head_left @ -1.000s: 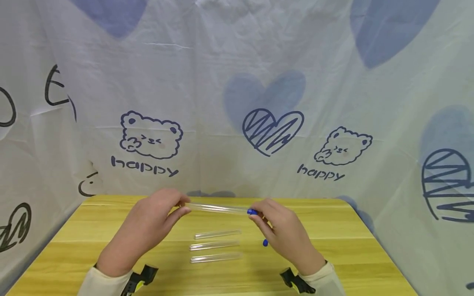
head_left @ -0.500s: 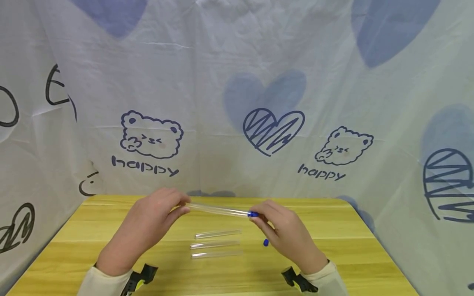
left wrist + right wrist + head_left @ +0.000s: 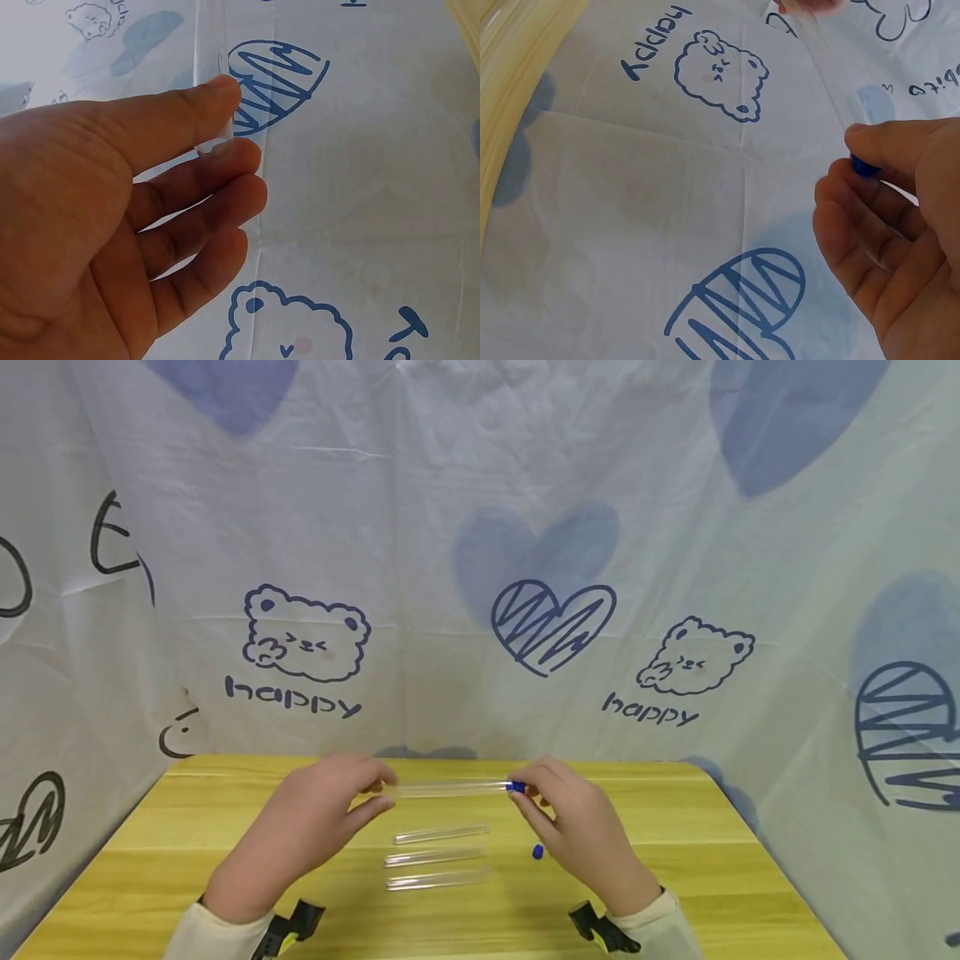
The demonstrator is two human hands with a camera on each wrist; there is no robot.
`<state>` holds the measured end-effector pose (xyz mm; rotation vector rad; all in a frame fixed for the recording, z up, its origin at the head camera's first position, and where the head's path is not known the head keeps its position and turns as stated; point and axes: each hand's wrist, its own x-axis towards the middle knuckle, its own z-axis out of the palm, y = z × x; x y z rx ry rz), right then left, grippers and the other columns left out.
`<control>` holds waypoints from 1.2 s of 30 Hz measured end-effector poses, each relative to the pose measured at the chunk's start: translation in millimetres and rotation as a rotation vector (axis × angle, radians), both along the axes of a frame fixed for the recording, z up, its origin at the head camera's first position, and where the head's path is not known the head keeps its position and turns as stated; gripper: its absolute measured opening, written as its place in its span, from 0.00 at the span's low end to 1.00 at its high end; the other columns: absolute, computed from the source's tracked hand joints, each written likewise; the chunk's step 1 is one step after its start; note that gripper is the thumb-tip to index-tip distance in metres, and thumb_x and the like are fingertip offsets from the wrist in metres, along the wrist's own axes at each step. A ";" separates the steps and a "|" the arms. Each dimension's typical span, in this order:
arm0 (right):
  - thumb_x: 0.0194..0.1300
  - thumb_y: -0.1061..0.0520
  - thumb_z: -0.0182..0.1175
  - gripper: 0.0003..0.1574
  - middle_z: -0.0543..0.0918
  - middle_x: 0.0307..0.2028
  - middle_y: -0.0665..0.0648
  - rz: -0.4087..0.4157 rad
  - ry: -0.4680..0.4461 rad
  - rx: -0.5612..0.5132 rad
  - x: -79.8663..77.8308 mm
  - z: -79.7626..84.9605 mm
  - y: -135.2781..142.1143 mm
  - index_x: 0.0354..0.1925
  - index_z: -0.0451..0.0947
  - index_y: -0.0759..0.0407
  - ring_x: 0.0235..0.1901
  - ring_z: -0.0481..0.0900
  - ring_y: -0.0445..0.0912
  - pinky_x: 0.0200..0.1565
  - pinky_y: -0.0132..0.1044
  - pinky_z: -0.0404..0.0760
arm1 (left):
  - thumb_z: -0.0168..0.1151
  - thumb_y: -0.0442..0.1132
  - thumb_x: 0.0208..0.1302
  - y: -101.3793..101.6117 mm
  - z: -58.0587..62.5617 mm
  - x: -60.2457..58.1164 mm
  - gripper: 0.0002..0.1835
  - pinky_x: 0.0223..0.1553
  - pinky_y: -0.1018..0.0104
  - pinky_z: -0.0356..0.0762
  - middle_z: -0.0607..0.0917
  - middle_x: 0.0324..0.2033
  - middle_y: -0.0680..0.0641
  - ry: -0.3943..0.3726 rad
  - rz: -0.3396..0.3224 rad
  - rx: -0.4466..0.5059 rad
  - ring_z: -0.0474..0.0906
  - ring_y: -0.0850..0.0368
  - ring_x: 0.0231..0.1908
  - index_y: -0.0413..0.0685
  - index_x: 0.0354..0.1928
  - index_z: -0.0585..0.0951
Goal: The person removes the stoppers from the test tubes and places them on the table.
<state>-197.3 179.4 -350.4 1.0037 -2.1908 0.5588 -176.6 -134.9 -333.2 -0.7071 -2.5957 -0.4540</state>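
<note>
A clear test tube [image 3: 450, 789] is held level above the table between both hands. My right hand [image 3: 581, 827] pinches the blue cap [image 3: 516, 786] at its right end, between thumb and fingers; in the right wrist view the cap [image 3: 865, 166] shows below the thumb. At the other end, my left hand [image 3: 318, 827] has thumb and forefinger parted around or just beside the tube's tip. From the left wrist, the tube [image 3: 211, 45] passes behind the thumb, its end near the forefinger. Whether those fingers touch it is hard to tell.
Three more clear tubes, the far one [image 3: 441, 835], the middle one [image 3: 435, 857] and the near one [image 3: 437, 881], lie on the wooden table [image 3: 720, 877]. A loose blue cap [image 3: 537, 852] lies beside the right hand. A printed cloth [image 3: 435, 543] hangs behind.
The left thumb and forefinger have spread apart from their pinch, and the left hand has shifted slightly right. The tube has gone from sloping to nearly level. The right hand keeps its pinch on the cap.
</note>
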 end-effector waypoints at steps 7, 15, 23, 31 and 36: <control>0.66 0.59 0.72 0.11 0.83 0.38 0.47 -0.031 -0.010 0.000 -0.3 0.7 0.4 0.46 0.84 0.56 0.33 0.81 0.37 0.34 0.25 0.82 | 0.76 0.43 0.63 1.3 -2.8 -0.4 0.09 0.33 0.67 0.81 0.87 0.36 0.61 0.081 0.023 0.018 0.82 0.65 0.34 0.57 0.44 0.87; 0.66 0.59 0.72 0.09 0.84 0.37 0.46 -0.055 -0.014 -0.036 -1.7 -0.1 2.6 0.45 0.84 0.54 0.33 0.80 0.35 0.34 0.26 0.82 | 0.78 0.42 0.60 1.3 -4.3 -1.8 0.10 0.29 0.69 0.79 0.89 0.36 0.60 0.171 0.049 0.049 0.82 0.66 0.30 0.56 0.42 0.88; 0.66 0.60 0.71 0.09 0.83 0.37 0.46 -0.071 -0.030 -0.080 -2.0 1.0 4.2 0.45 0.83 0.54 0.34 0.79 0.35 0.33 0.28 0.82 | 0.77 0.42 0.61 0.0 -4.2 -1.2 0.09 0.30 0.68 0.80 0.88 0.36 0.61 0.147 0.049 0.041 0.82 0.66 0.31 0.57 0.43 0.88; 0.66 0.61 0.71 0.12 0.84 0.38 0.48 -0.104 -0.029 -0.104 -2.3 1.2 5.0 0.47 0.83 0.56 0.35 0.80 0.39 0.33 0.32 0.84 | 0.76 0.42 0.62 2.1 -6.3 -2.9 0.07 0.30 0.69 0.78 0.86 0.33 0.63 0.091 0.046 0.025 0.78 0.69 0.29 0.58 0.40 0.88; 0.66 0.60 0.71 0.10 0.85 0.38 0.48 -0.092 -0.040 -0.091 -2.0 2.2 4.4 0.46 0.83 0.54 0.35 0.82 0.40 0.34 0.31 0.84 | 0.76 0.43 0.62 3.6 -11.6 -7.8 0.05 0.33 0.67 0.81 0.87 0.33 0.62 0.000 0.054 -0.026 0.80 0.68 0.30 0.57 0.39 0.89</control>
